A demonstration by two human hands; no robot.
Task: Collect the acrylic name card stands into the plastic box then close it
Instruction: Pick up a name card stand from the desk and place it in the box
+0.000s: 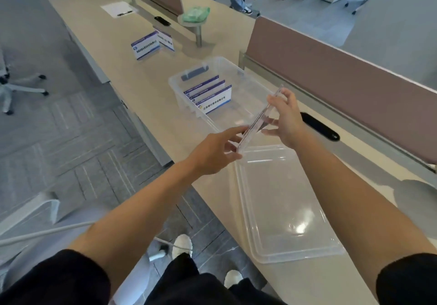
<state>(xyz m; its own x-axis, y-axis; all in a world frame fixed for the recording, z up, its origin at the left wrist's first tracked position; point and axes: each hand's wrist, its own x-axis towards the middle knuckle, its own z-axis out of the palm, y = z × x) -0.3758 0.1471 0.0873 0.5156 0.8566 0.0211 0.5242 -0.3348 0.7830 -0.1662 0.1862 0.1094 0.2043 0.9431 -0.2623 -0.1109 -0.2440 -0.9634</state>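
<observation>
Both hands hold one acrylic name card stand [259,120] edge-on above the near end of the clear plastic box [176,88]. My right hand [286,118] grips its far end, my left hand [217,150] pinches its near end. Three stands with blue and white cards [211,96] stand upright in a row inside the box, next to its grey handle. Two more stands [145,44] [165,37] stand on the desk beyond the box. The clear lid [283,210] lies flat on the desk near me.
A brown partition [343,77] runs along the desk's right side, with a black cable slot [319,126] beside the box. A phone [162,20], paper [118,9] and green bags lie further along. Office chairs stand left of the desk; people stand in the background.
</observation>
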